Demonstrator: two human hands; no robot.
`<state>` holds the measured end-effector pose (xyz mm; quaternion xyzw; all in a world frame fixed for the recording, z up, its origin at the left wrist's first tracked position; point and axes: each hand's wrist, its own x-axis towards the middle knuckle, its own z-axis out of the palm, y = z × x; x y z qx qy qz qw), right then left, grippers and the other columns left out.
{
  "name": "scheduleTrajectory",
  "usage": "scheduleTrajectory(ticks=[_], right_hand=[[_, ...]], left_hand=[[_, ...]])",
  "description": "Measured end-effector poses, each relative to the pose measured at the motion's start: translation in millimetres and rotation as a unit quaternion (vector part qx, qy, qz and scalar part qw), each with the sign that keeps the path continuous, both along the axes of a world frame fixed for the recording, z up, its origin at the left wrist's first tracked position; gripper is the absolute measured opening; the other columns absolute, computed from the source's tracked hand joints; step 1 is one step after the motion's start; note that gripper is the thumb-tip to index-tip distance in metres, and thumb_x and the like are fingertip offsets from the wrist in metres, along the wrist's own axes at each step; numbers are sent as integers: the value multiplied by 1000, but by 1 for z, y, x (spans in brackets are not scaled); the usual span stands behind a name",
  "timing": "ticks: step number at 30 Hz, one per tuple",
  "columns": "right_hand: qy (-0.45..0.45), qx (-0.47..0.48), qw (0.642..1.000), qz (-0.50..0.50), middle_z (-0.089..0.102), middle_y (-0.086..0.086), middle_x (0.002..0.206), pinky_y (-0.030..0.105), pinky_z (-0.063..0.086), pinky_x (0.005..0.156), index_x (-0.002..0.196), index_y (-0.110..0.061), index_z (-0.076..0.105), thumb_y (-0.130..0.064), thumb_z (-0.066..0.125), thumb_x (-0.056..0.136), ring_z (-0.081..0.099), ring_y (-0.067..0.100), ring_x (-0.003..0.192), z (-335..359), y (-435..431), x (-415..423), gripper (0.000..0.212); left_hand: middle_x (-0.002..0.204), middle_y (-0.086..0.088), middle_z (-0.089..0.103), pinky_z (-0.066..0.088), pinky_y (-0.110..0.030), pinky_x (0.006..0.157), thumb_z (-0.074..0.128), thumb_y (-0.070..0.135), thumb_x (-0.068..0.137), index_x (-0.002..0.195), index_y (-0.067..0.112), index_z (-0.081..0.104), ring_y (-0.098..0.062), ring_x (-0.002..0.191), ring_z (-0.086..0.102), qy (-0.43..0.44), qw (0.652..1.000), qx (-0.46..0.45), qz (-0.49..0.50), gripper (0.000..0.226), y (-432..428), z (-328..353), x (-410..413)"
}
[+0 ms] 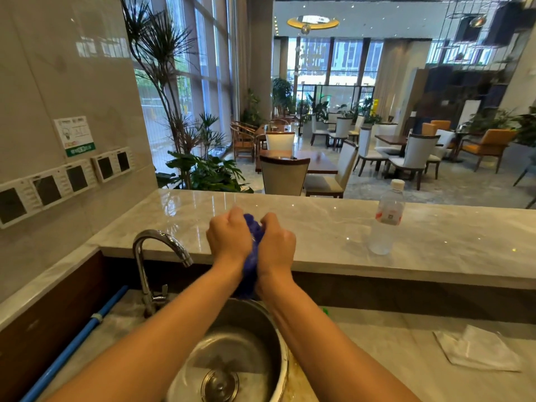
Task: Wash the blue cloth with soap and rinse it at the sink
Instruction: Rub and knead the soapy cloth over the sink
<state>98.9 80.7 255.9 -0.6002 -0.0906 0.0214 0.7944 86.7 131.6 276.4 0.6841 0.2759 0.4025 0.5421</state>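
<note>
The blue cloth (251, 265) is bunched up between both my hands, held above the far rim of the round steel sink (269, 332). My left hand (229, 237) grips the cloth from the left with curled fingers. From the right, my right hand (277, 242) grips it too. Only a strip of cloth shows between the hands, with a tail hanging toward the sink. The chrome faucet (158, 250) stands left of the hands, its spout pointing right; no water runs from it. No soap is in view.
A clear plastic water bottle (387, 217) stands on the raised marble counter (333, 227) to the right. A white folded cloth (478, 348) lies on the lower counter at right. A blue pole (78, 340) leans left of the sink. Wall switches (66, 181) are at left.
</note>
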Motion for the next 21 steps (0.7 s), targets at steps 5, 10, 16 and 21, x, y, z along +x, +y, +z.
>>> scheduleTrajectory(ticks=[5,10,16,21], right_hand=[[-30,-40,998,-31,47,5,50,33,35,56,47,-17,47,-23,51,94,41,16,50,3,-2,9,47],[-28,-22,999,-22,45,3,49,34,35,56,45,-20,46,-26,52,90,41,18,51,-2,-2,4,46],[2,-25,998,-54,42,1,49,33,35,59,50,-16,41,-20,50,95,39,17,53,10,-14,30,46],[-73,-24,997,-19,44,1,47,33,34,53,47,-19,47,-27,52,89,40,18,50,1,-5,-1,43]], left_hand=[[62,-5,57,43,-36,62,42,26,97,58,14,54,-23,63,56,-5,999,-17,-40,42,-14,-6,-8],[52,-3,44,28,-31,48,43,19,95,51,12,45,-17,51,39,-8,1000,-13,-9,45,-8,-1,-2],[51,-3,48,32,-27,46,44,18,95,50,13,49,-13,47,43,-21,997,46,-65,45,-41,0,-15],[63,-8,50,31,-34,54,45,19,91,57,10,49,-24,59,43,14,994,-109,-3,35,0,8,9]])
